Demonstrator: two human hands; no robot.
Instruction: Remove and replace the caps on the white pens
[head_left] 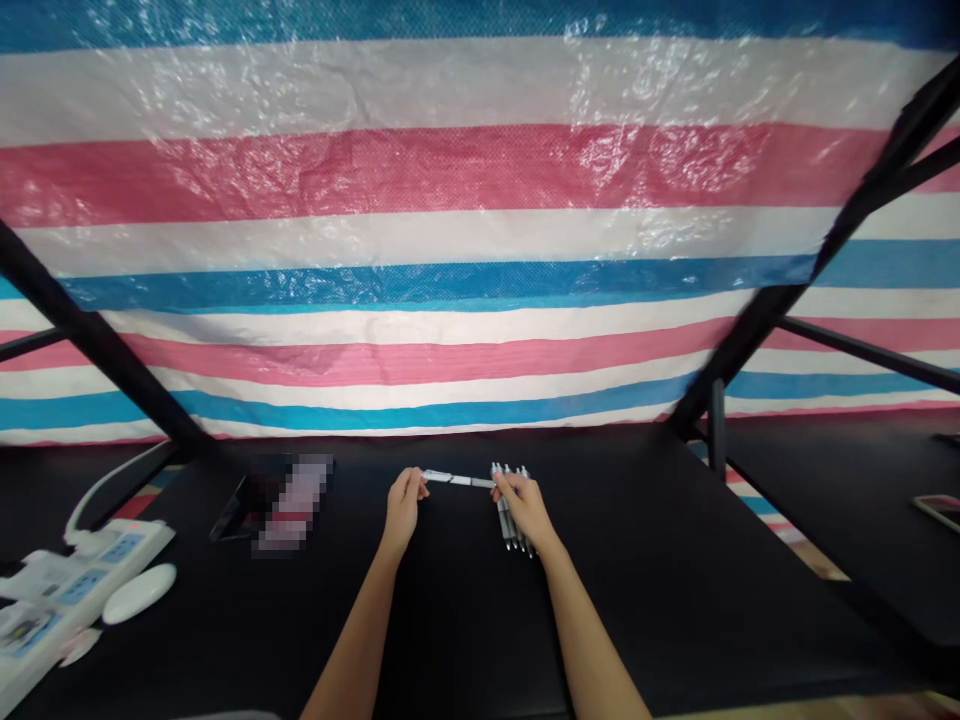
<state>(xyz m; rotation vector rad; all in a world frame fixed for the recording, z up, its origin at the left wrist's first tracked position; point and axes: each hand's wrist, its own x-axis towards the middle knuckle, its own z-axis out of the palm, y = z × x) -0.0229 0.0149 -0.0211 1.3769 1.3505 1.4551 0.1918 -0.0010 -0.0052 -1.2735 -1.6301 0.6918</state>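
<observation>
A white and grey pen [459, 480] lies crosswise between my two hands. My left hand [406, 502] pinches its clip end with closed fingers. The grey end sits in the fingers of my right hand [525, 506], which are closed on it. Beneath and beside my right hand, several similar pens [505, 528] lie side by side on the black surface, their silver tips toward me. My right hand covers part of that row.
On the left are a white power strip [82, 580] with plugs, a white oval object [140, 594] and a dark phone-like object [251, 500] beside a blurred patch. Black frame bars [739, 350] and a striped tarp [450, 170] rise behind. A phone [939, 510] lies far right.
</observation>
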